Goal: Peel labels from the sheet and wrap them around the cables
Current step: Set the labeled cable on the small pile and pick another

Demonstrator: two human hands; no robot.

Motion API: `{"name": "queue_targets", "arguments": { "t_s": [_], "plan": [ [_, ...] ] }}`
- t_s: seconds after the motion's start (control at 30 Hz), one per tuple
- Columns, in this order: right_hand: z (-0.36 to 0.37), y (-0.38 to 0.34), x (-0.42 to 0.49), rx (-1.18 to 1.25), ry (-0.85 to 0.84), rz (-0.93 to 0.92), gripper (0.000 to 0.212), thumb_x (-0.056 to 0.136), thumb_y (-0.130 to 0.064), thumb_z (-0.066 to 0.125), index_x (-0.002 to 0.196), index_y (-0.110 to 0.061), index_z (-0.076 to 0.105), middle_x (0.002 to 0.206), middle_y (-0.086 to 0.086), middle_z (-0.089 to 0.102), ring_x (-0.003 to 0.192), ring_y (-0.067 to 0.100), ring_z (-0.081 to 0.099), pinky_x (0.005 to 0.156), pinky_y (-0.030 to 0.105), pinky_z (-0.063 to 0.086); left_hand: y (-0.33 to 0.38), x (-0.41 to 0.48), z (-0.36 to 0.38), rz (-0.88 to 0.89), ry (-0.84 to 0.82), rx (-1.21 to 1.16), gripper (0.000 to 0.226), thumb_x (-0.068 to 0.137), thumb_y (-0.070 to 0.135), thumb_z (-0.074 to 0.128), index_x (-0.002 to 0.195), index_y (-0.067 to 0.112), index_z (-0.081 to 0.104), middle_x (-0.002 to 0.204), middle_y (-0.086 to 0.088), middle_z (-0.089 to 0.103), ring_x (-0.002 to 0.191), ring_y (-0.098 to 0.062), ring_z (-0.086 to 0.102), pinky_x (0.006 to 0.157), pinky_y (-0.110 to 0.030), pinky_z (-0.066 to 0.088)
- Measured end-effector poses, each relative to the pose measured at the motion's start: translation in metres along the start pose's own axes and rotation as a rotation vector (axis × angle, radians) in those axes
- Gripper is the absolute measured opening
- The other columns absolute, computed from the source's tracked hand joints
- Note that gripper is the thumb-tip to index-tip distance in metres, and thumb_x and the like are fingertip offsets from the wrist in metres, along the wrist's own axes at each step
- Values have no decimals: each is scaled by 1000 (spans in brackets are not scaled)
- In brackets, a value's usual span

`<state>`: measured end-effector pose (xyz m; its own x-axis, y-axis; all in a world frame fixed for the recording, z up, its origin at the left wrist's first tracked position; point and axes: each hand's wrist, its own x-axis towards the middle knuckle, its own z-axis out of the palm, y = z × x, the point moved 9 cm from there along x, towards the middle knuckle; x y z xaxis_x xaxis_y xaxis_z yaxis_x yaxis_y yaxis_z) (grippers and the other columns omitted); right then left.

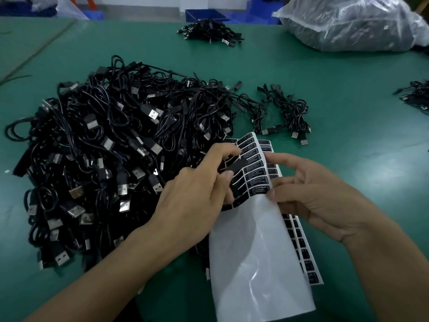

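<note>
A white label sheet (257, 247) with rows of black labels curls up in front of me. My right hand (318, 196) holds its right edge near the printed rows. Between thumb and fingers, my left hand (197, 194) pinches a black label (233, 168) that is partly lifted from the sheet. A big heap of black USB cables (111, 145) lies on the green table (348, 112) just left of the sheet. A second label sheet (301, 247) lies flat under the curled one.
A few loose cable bundles (290, 110) lie right of the heap. Another small pile (209, 31) sits at the back, more cables (415, 94) at the right edge. A plastic bag (357, 22) of cables sits back right, with blue bins (204, 15) behind.
</note>
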<state>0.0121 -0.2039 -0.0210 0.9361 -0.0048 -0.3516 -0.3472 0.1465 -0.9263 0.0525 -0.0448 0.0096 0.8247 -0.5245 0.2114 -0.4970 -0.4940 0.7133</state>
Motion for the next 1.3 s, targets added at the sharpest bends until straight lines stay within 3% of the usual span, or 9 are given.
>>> {"name": "queue_targets", "arguments": {
  "t_s": [0.17,0.27,0.4,0.53,0.7,0.9,1.1,1.2,1.3],
  "plan": [
    [9,9,1,129,34,-19,80,59,6,74,134,-15,53,88,22,70,64,21,70,57,26,59,-2,-2,1,-32,19,-28,27,89,29,41,96,44,63,76,20,69,49,1,56,48,-22,40],
    [8,12,3,161,50,-17,85,58,4,76,138,-14,52,97,27,68,66,22,71,58,27,60,-7,-1,3,-81,16,-85,18,82,38,53,91,39,69,72,22,67,49,-10,57,53,-32,51],
    [9,9,0,213,18,-28,76,58,10,81,128,-13,59,88,19,75,64,21,73,54,26,58,-4,1,2,-79,-9,-104,22,73,50,66,91,40,71,79,30,69,56,-2,59,63,-36,57],
    [15,15,-2,111,-20,23,77,62,9,84,131,-13,57,98,19,76,71,23,74,57,28,58,-6,2,3,-92,-30,-174,23,70,45,71,93,39,72,79,27,71,58,1,59,65,-34,57],
    [13,10,-3,70,25,-33,47,69,8,73,112,-11,68,83,16,76,64,20,73,53,24,56,-9,3,5,-85,-60,-288,26,68,39,79,93,37,74,80,19,74,60,-6,63,61,-30,54],
    [19,7,-4,91,-17,-87,40,68,1,74,98,-25,76,90,19,76,74,23,74,62,26,59,-11,3,6,-84,-39,-345,25,68,36,81,92,36,74,79,16,74,63,-5,66,59,-16,49],
    [17,8,-2,62,0,-116,51,71,-2,75,119,-16,63,93,20,76,77,25,74,64,29,60,-12,4,5,-108,-37,-380,24,68,35,81,91,35,74,78,15,74,60,0,63,58,-13,48],
    [13,8,-1,94,32,-134,57,70,-5,75,123,-15,57,89,16,76,73,21,73,62,27,59,-13,5,4,-128,-28,-388,25,68,39,80,91,34,74,77,13,74,59,-4,64,57,-20,51],
    [14,10,-1,83,31,-136,47,80,-3,70,123,-17,57,89,14,76,74,22,73,63,28,59,-12,5,3,-148,-32,-433,33,64,49,81,91,32,74,76,8,75,60,-16,67,55,-31,57]
  ]
}}
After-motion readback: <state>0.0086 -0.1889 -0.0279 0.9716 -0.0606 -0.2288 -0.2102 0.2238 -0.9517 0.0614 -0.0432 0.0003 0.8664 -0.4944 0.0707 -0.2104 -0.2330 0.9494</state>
